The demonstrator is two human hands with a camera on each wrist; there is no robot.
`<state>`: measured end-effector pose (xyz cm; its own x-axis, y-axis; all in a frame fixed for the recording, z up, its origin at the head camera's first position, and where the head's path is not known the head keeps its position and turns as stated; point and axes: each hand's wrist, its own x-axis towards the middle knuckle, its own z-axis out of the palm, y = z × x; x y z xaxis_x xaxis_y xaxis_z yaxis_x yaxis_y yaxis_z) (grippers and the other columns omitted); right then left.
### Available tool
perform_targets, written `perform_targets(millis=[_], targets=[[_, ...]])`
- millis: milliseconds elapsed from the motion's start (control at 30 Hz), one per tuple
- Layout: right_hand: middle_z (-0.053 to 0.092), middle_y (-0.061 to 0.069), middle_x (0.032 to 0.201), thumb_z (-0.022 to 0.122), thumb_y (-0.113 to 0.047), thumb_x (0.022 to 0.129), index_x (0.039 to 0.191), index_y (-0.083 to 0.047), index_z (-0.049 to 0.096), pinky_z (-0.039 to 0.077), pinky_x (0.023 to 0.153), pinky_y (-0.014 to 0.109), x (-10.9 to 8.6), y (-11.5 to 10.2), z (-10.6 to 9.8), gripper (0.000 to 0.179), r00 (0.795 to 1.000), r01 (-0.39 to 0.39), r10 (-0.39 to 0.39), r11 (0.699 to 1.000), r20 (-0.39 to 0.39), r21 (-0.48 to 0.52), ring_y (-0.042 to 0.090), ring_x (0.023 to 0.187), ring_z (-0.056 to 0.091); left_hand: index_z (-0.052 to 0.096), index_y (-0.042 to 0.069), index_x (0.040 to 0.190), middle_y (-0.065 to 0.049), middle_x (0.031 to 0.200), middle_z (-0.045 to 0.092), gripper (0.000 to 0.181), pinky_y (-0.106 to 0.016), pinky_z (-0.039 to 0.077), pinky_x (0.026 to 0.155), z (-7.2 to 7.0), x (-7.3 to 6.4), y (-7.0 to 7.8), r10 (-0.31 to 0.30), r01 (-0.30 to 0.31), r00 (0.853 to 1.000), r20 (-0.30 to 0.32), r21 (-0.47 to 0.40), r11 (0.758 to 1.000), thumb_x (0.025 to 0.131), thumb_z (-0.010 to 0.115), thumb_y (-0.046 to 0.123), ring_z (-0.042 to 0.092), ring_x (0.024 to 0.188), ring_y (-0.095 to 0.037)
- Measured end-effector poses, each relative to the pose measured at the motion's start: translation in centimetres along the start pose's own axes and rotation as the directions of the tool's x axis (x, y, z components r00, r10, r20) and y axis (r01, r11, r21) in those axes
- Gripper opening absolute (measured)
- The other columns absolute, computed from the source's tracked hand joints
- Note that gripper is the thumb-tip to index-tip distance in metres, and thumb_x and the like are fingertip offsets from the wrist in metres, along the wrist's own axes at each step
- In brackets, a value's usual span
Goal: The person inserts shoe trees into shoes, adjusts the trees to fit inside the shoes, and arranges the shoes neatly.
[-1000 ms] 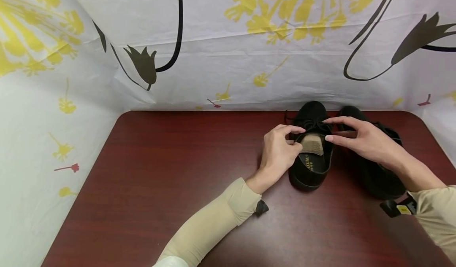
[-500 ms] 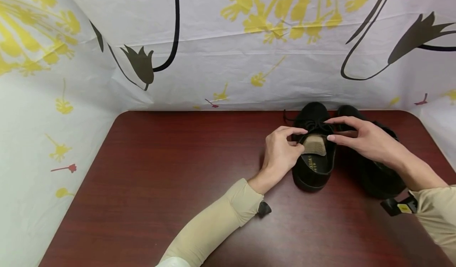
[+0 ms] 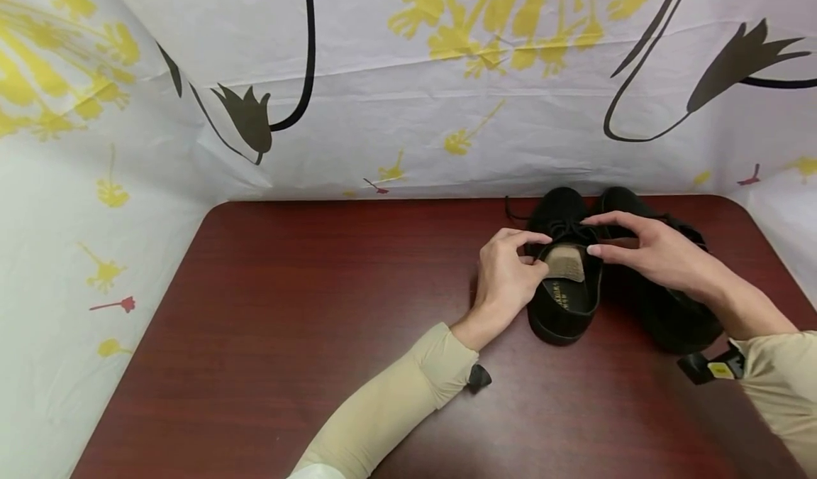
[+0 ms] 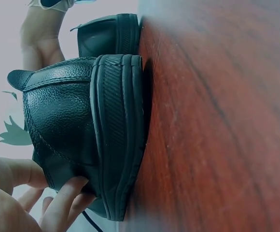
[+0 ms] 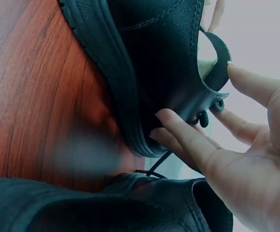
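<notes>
A black lace-up shoe [image 3: 563,325] stands at the back right of the table, toe toward the wall, its tan lining and lettered insole showing. My left hand [image 3: 508,272] pinches its left collar, thumb at the opening and fingers against the outer side; in the left wrist view those fingers [image 4: 65,198] press on the leather. On the other side, my right hand [image 3: 667,255] holds the upper near the laces. In the right wrist view the right thumb [image 5: 256,87] meets the tongue and the fingertips touch the side. A second black shoe [image 3: 678,319] lies partly hidden under the right hand.
A dark red wooden table [image 3: 332,301] extends left and forward of the shoes. A white patterned curtain [image 3: 408,110] rises right behind the toes and along both sides. One loose lace [image 3: 510,209] sticks out left of the first shoe.
The first shoe has shifted a little to the right and turned slightly, and my left hand has moved with it. My right hand keeps nearly the same position. The head view has drifted slightly.
</notes>
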<state>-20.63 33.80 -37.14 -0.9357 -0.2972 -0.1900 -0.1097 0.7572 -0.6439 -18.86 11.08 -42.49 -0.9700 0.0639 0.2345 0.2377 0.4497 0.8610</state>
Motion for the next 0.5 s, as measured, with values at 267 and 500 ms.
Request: perform_targets(millis=[267,500], targets=[[0.037,0.017,0.150,0.065,-0.042,0.096,0.145,-0.016,0.048,0.055,0.074,0.022,-0.30,-0.28,0.25,0.058,0.998,-0.070,0.069,0.990,0.012,0.120,0.015,0.090,0.072,0.079,0.024,0.102,0.010,0.105,0.063,0.037,-0.006,0.046,0.062,0.05,-0.14,-0.30,-0.019,0.020,1.000,0.018,-0.057,0.998,0.076,0.073,-0.002,0.059,0.065,0.015],[0.047,0.018,0.144,0.066,-0.041,0.095,0.145,-0.014,0.050,0.052,0.072,0.015,-0.94,-0.77,0.31,0.059,0.992,-0.078,0.093,0.984,-0.090,0.160,0.004,0.088,0.070,0.078,0.021,0.106,0.007,0.109,0.064,0.037,-0.006,0.046,0.063,0.02,-0.03,-0.34,-0.011,0.013,0.999,0.038,-0.061,0.998,0.078,0.073,-0.002,0.069,0.081,-0.001]])
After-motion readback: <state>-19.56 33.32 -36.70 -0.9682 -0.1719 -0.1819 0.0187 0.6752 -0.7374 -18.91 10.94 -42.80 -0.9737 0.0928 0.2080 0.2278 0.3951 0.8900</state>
